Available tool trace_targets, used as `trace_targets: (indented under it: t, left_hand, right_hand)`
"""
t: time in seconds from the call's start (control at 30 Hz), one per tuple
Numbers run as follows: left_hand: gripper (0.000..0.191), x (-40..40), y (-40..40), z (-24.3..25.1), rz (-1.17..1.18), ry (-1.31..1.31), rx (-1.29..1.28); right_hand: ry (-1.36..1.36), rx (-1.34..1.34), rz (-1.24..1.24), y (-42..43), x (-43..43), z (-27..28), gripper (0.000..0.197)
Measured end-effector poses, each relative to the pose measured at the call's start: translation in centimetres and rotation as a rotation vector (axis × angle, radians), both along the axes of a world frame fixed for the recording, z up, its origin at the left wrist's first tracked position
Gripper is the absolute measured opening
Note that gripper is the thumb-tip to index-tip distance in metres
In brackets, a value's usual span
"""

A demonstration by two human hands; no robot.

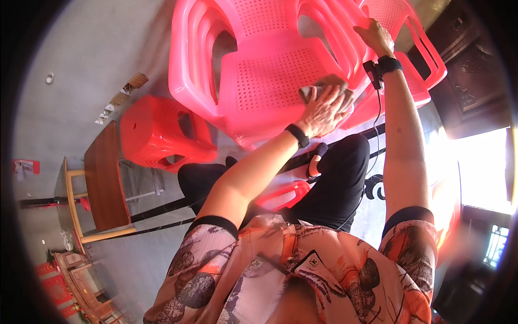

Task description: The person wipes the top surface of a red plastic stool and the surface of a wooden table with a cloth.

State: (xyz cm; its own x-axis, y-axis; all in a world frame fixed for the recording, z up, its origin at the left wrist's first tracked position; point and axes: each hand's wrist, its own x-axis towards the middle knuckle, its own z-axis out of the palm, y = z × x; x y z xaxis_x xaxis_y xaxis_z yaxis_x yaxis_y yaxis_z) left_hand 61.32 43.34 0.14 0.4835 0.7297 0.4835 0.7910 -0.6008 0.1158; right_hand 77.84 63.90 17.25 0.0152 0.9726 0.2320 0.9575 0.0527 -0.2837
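A stack of pink plastic armchairs (279, 81) with perforated seats and backs stands before me. My left hand (321, 111) presses a grey-brown cloth (323, 87) against the front right corner of the top seat, fingers spread over it. Farther up on the right, my right hand (376, 36) grips the outer armrest (356, 18) of the stack; its fingertips are partly hidden. A second pink plastic armchair (419, 77) stands close behind that hand. Both wrists wear black bands, and a small black device with a cable hangs at the right one.
A red plastic stool (149, 131) stands left of the chairs. Beyond it is a brown wooden tabletop (106, 178) on metal legs. A dark carved wooden door (469, 77) is at the right, by a bright opening (483, 170). A power outlet strip (121, 95) runs along the left wall.
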Motion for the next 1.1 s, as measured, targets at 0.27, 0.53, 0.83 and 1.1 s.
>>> trace_targets:
  t: [0.27,0.53,0.83,1.1]
  left_hand:
    - [0.038,-10.5,-6.3,-1.4,0.143,0.086,-0.023]
    - [0.045,-20.0,-14.4,2.0,0.354,0.065,-0.104]
    - [0.056,-4.3,-2.4,-1.2,-0.060,0.063,-0.024]
    - [0.055,3.1,0.8,-1.8,-0.084,0.111,0.000]
  right_hand:
    - [0.067,0.093,0.025,-1.8,-0.7,-0.5,0.041]
    - [0.098,0.108,-0.036,-2.7,-0.4,0.7,0.090]
    - [0.086,0.137,-0.061,-2.7,-0.4,0.5,0.084]
    - [-0.021,0.052,0.025,0.3,0.6,-1.0,0.069]
